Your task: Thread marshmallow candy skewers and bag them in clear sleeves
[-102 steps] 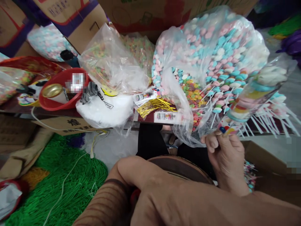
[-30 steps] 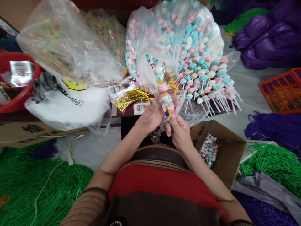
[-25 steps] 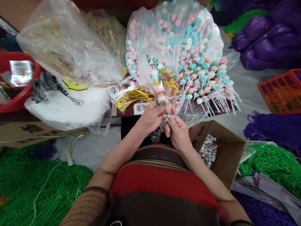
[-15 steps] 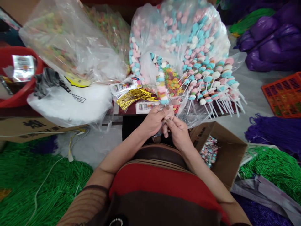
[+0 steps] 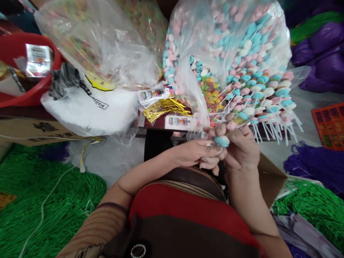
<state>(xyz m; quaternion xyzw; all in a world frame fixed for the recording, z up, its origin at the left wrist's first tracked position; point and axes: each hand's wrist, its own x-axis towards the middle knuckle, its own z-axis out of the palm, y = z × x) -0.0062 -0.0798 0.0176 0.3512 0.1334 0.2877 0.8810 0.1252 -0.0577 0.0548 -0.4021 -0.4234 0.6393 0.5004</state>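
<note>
Both hands meet in front of my waist around a bagged marshmallow skewer (image 5: pixel 221 141) with blue, white and pink pieces. My left hand (image 5: pixel 197 153) pinches its lower end. Wrapped round its upper part is my right hand (image 5: pixel 243 147), which hides much of it. Just beyond the hands lie gold twist ties (image 5: pixel 165 110) and printed plastic packets (image 5: pixel 176 122). To the right is a heap of unwrapped marshmallow skewers (image 5: pixel 266 89) on white sticks. Ring-shaped gummies (image 5: pixel 212 94) lie by the mouth of a big clear bag of marshmallows (image 5: pixel 252 32).
A white plastic bag (image 5: pixel 91 107) and a red basin (image 5: pixel 51 80) stand on the left. Below right is a cardboard box (image 5: pixel 271 179), partly behind my forearm. Green cords (image 5: pixel 53 200) cover the floor at left; an orange crate (image 5: pixel 329 123) sits at far right.
The skewer, upright before, now tilts to the right. My right hand has moved up onto its upper part, while my left hand has shifted rightward. The camera view has shifted.
</note>
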